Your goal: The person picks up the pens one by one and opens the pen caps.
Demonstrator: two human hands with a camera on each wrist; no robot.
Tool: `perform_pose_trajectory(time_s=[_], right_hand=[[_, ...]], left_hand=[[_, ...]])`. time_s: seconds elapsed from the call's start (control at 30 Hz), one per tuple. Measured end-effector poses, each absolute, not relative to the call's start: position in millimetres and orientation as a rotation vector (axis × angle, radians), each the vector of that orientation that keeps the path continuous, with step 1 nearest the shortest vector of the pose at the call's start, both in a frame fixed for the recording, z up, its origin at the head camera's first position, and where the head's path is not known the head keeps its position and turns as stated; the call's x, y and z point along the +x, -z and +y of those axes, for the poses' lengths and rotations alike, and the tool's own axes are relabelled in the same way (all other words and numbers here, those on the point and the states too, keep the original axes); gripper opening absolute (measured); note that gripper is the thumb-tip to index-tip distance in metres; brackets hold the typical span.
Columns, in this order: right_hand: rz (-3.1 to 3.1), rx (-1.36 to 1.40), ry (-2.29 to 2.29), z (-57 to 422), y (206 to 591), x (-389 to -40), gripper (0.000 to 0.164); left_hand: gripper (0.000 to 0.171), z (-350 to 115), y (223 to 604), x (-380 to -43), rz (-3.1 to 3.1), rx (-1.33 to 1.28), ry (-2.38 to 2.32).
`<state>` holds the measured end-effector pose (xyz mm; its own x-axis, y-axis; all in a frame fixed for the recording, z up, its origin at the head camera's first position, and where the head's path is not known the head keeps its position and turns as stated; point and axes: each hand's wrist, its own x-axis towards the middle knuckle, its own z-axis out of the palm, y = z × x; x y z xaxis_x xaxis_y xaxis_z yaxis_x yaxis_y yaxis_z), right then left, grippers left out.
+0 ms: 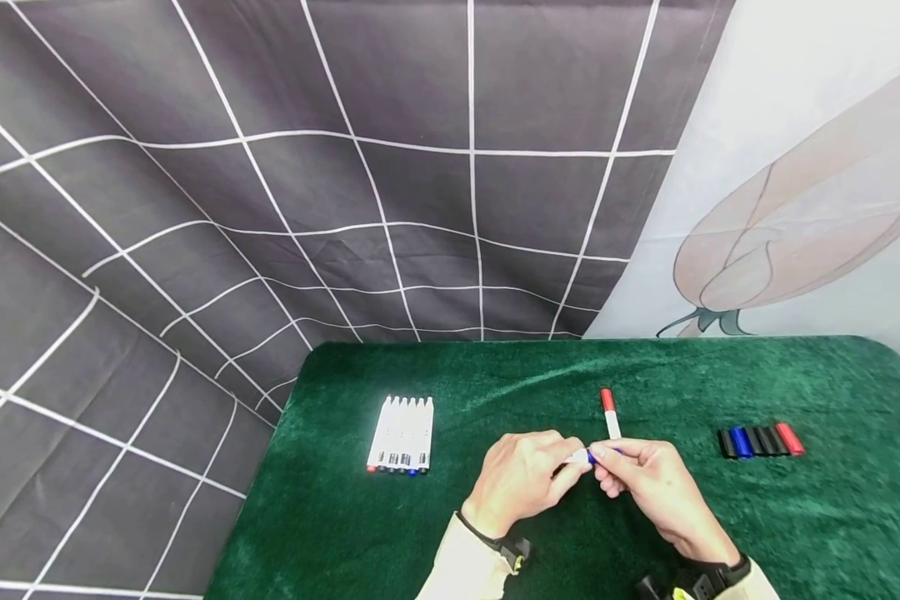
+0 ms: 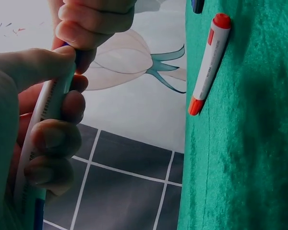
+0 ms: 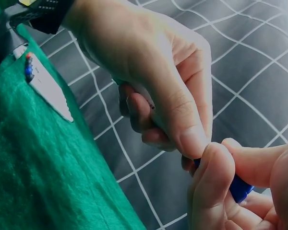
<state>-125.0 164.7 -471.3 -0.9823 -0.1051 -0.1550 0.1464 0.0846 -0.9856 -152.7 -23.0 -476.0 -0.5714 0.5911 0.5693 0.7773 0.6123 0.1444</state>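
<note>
A white marker [image 2: 44, 103] lies along my left hand [image 1: 528, 475], whose fingers curl round its barrel. At the marker's right end is a blue cap [image 3: 240, 189], pinched between the thumb and fingers of my right hand [image 1: 660, 483]. The two hands meet over the front of the table, and most of the cap is hidden by fingers. Just beyond my right hand lies a second marker, white with a red cap [image 1: 607, 400]; its whole length shows in the left wrist view.
A row of white markers [image 1: 402, 429] without caps lies side by side to the left, tips pointing away. On the right, several loose caps [image 1: 761, 441] in black, blue and red form a row. Green cloth [image 1: 525, 367] covers the table; a grid-patterned curtain [image 1: 420, 192] hangs behind.
</note>
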Motion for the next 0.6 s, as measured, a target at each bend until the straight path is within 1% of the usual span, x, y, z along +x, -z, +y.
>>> perform_pose_trajectory(time_s=[0.17, 0.6], right_hand=[[2.209, 0.019, 1.991, 165.5, 471.9, -123.8, 0.033], [2.252, -0.150, 1.988, 163.5, 471.2, -121.5, 0.027]], left_hand=[[0.020, -23.1, 475.1, -152.5, -2.385, -1.086, 0.558], [0.021, -28.0, 476.4, -154.7, -2.432, -1.129, 0.587]])
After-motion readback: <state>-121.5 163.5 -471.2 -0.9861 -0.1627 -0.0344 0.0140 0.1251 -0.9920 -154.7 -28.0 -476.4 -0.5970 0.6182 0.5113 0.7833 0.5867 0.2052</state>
